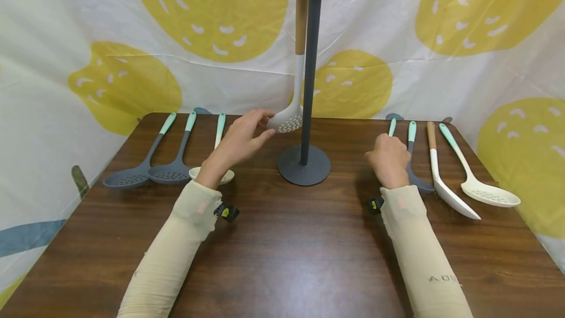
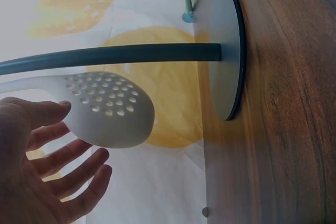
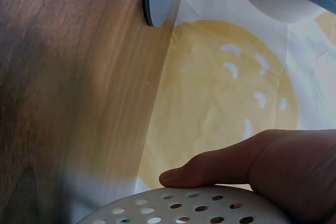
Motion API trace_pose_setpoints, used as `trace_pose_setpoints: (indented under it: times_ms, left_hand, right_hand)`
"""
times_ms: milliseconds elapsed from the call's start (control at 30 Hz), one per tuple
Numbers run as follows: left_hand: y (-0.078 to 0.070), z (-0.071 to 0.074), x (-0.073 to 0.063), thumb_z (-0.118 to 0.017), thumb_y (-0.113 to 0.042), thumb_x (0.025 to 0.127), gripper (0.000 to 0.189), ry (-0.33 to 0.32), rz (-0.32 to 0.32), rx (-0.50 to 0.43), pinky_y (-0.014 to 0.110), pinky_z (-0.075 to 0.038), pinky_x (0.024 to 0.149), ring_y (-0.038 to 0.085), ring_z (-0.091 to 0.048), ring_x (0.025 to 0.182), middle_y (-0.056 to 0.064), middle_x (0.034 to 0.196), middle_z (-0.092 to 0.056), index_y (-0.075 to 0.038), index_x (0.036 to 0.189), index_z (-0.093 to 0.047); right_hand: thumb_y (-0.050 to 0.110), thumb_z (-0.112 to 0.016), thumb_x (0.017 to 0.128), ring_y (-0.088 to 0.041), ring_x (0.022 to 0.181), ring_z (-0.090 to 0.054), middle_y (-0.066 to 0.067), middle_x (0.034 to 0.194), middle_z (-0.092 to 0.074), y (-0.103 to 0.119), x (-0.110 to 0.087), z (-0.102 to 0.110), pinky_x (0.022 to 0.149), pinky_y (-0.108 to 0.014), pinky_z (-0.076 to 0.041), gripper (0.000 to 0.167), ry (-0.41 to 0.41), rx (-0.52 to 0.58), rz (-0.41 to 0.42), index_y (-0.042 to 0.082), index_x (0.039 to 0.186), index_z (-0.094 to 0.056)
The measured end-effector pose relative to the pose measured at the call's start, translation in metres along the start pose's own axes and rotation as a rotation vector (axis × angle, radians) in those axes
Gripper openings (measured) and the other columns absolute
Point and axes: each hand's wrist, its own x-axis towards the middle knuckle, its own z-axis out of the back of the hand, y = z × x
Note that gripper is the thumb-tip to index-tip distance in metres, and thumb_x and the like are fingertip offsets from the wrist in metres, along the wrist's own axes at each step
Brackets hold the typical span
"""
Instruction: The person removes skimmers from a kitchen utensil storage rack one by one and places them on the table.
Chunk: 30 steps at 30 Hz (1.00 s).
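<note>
A pale slotted ladle point(image 1: 287, 119) with a wooden handle hangs from the dark utensil stand point(image 1: 309, 77), its bowl low beside the post. My left hand point(image 1: 243, 139) is at that bowl, thumb against its edge. In the left wrist view the lower fingers are loosely spread beside the bowl point(image 2: 113, 114); the index fingertip is hidden. At the right, my right hand point(image 1: 389, 160) grips a pale perforated utensil head point(image 3: 184, 208), its thumb along the rim in the right wrist view. Beyond that hand shows a mint handle end point(image 1: 392, 126).
To the left lie two grey skimmers point(image 1: 130, 176) point(image 1: 169, 173) and a white mint-handled utensil point(image 1: 227, 177), partly behind my left arm. On the right lie a grey mint-handled utensil point(image 1: 417, 180), a wooden-handled white ladle point(image 1: 454, 200) and a white slotted spoon point(image 1: 490, 194). A patterned cloth point(image 1: 247, 87) hangs behind the table.
</note>
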Motion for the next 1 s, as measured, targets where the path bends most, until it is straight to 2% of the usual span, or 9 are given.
trace_pose_setpoints:
  times_ms: [167,367,500,600,733,867,933,1000]
  left_hand:
    - [0.0,-0.001,0.0,-0.063,-0.023,0.104,0.042,0.007,-0.01,-0.004,0.048,-0.053,0.102,0.034,-0.067,0.119,0.014,0.133,-0.063,-0.009,0.143,-0.055]
    - [-0.001,-0.002,0.0,-0.062,-0.022,0.104,0.043,0.013,-0.014,-0.008,0.048,-0.053,0.101,0.034,-0.067,0.12,0.015,0.134,-0.062,-0.007,0.144,-0.054]
    - [-0.003,-0.002,0.0,-0.063,-0.022,0.104,0.043,0.004,-0.009,0.001,0.049,-0.052,0.101,0.033,-0.067,0.118,0.015,0.133,-0.063,-0.008,0.144,-0.054]
    - [-0.005,-0.003,-0.001,-0.063,-0.023,0.104,0.042,-0.02,0.001,0.02,0.049,-0.053,0.098,0.032,-0.068,0.117,0.014,0.13,-0.064,-0.009,0.143,-0.055]
    - [-0.005,-0.004,-0.001,-0.063,-0.025,0.104,0.038,-0.069,0.014,0.049,0.047,-0.053,0.092,0.029,-0.067,0.111,0.011,0.123,-0.066,-0.011,0.139,-0.06]
    - [-0.004,-0.005,-0.001,-0.064,-0.027,0.104,0.033,-0.118,0.013,0.063,0.045,-0.052,0.085,0.029,-0.065,0.101,0.01,0.113,-0.068,-0.012,0.133,-0.065]
    - [-0.003,-0.005,-0.002,-0.064,-0.028,0.104,0.031,-0.136,0.012,0.064,0.045,-0.051,0.083,0.03,-0.065,0.098,0.009,0.108,-0.068,-0.012,0.13,-0.067]
    - [-0.003,-0.005,-0.002,-0.065,-0.029,0.103,0.03,-0.147,0.009,0.063,0.044,-0.05,0.08,0.03,-0.064,0.095,0.009,0.105,-0.067,-0.012,0.127,-0.068]
  right_hand:
    - [0.016,-0.063,0.092,-0.028,0.058,-0.05,-0.006,0.059,-0.045,0.001,0.001,-0.002,0.05,-0.042,-0.042,0.038,-0.011,0.003,-0.003,0.012,0.06,-0.043]
    - [0.024,-0.061,0.095,-0.033,0.06,-0.056,-0.014,0.066,-0.056,0.005,-0.001,-0.003,0.052,-0.047,-0.046,0.037,0.029,-0.036,-0.018,0.011,0.062,-0.05]
    - [0.033,-0.063,0.095,-0.033,0.065,-0.057,-0.014,0.072,-0.059,0.009,-0.002,-0.001,0.056,-0.047,-0.047,0.038,0.112,-0.064,-0.022,0.011,0.065,-0.052]
    - [0.038,-0.062,0.095,-0.034,0.07,-0.059,-0.014,0.077,-0.061,0.011,-0.003,0.002,0.06,-0.047,-0.048,0.038,0.205,-0.084,-0.002,0.011,0.069,-0.058]
    - [0.043,-0.059,0.098,-0.035,0.078,-0.061,-0.017,0.089,-0.065,0.012,-0.006,0.006,0.069,-0.049,-0.049,0.038,0.327,-0.113,0.052,0.006,0.089,-0.067]
    - [0.044,-0.058,0.099,-0.035,0.087,-0.063,-0.02,0.1,-0.068,0.01,-0.008,0.01,0.079,-0.053,-0.047,0.043,0.416,-0.13,0.1,0.003,0.106,-0.066]
    - [0.044,-0.059,0.098,-0.035,0.09,-0.063,-0.019,0.103,-0.069,0.01,-0.009,0.012,0.083,-0.054,-0.045,0.042,0.447,-0.14,0.112,0.003,0.107,-0.067]
    - [0.04,-0.058,0.098,-0.033,0.089,-0.062,-0.016,0.1,-0.069,0.01,-0.009,0.013,0.083,-0.053,-0.044,0.036,0.464,-0.162,0.128,0.006,0.1,-0.067]
